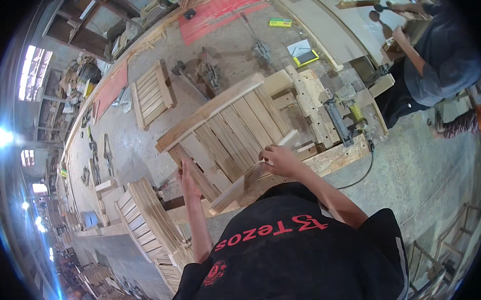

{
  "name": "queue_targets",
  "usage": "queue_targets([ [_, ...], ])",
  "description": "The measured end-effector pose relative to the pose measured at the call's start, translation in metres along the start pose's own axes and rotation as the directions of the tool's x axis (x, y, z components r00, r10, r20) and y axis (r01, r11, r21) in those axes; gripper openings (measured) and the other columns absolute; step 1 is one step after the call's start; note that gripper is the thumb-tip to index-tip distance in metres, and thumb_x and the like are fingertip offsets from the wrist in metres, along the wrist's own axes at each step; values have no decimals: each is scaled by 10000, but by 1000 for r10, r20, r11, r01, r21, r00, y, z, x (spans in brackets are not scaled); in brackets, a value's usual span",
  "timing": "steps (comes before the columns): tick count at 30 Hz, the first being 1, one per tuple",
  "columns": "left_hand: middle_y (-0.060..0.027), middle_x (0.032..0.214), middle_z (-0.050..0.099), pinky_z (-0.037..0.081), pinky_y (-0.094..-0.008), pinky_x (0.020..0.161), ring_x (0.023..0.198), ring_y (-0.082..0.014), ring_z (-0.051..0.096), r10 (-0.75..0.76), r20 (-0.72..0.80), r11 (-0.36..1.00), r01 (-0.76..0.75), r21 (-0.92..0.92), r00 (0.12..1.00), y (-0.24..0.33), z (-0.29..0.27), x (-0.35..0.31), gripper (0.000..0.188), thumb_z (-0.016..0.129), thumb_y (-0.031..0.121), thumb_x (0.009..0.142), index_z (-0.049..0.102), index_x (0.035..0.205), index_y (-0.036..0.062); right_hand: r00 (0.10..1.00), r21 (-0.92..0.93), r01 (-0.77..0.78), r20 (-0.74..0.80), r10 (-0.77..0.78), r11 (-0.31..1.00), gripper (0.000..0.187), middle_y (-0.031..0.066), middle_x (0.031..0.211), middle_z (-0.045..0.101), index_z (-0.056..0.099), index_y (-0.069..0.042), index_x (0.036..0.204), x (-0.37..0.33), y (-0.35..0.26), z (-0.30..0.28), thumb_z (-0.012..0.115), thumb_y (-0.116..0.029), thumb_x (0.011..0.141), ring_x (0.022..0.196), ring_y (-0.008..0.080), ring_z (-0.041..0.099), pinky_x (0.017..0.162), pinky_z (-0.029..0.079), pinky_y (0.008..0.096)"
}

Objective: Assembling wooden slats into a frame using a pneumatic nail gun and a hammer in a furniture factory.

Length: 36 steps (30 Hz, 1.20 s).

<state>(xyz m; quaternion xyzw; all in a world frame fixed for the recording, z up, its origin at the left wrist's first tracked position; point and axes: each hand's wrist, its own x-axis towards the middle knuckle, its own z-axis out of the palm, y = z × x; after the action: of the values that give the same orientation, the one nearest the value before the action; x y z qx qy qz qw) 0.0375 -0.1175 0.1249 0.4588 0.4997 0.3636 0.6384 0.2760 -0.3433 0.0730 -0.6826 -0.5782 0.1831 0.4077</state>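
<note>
In front of me a slatted wooden panel (232, 137) is tilted up over the workbench, with a rail along its far edge and another along its near edge. At its left side my left hand (189, 180) is closed on the outer wooden piece, with the fingers partly hidden. My right hand (277, 160) is closed around the near rail (239, 188), toward its right end. To the right of the panel, a nail gun (339, 124) with a black hose lies on a block of scrap wood (313, 102).
A smaller slatted panel (152, 95) lies on the bench at far left. Stacked slatted panels (154, 221) stand near left. Several metal clamps (206, 73) lie beyond my panel. A co-worker (437, 62) stands at the far right holding dark round-headed tools. A yellow-green box (280, 22) lies farther back.
</note>
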Motion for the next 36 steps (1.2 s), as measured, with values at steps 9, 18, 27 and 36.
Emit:
queue_targets([
  [9, -93, 910, 674, 504, -365, 829, 895, -225, 634, -113, 163, 782, -13, 623, 980, -109, 4, 104, 612, 596, 547, 904, 622, 1082, -37, 978, -185, -195, 38, 206, 963, 210, 88, 860, 622, 590, -102, 851, -33, 80, 42, 650, -298, 806, 926, 304, 609, 764, 474, 445],
  [18, -369, 1089, 607, 473, -520, 919, 1067, -473, 600, -228, 55, 168, -16, 986, 972, -187, 51, 109, 715, 452, 541, 941, 425, 1177, -133, 931, -189, -362, -124, 344, 913, 161, 76, 858, 616, 599, -105, 807, -55, 111, 54, 660, -253, 790, 897, 296, 587, 842, 436, 454],
  [27, -293, 1023, 653, 510, -500, 844, 932, -452, 644, -551, 260, 32, -292, 956, 793, -159, 13, 124, 625, 546, 444, 921, 462, 1175, -120, 892, -190, -435, -226, 392, 880, 103, 108, 822, 623, 585, -89, 815, -44, 113, 68, 630, -175, 781, 867, 326, 582, 795, 466, 454],
  [36, -216, 988, 668, 497, -491, 801, 944, -420, 636, -215, 223, 112, -203, 973, 951, -164, -82, 76, 457, 582, 420, 910, 570, 1163, 40, 905, -342, -423, -209, 371, 839, 122, 114, 826, 604, 558, -91, 817, -37, 111, 73, 627, -184, 779, 879, 326, 572, 776, 444, 476],
])
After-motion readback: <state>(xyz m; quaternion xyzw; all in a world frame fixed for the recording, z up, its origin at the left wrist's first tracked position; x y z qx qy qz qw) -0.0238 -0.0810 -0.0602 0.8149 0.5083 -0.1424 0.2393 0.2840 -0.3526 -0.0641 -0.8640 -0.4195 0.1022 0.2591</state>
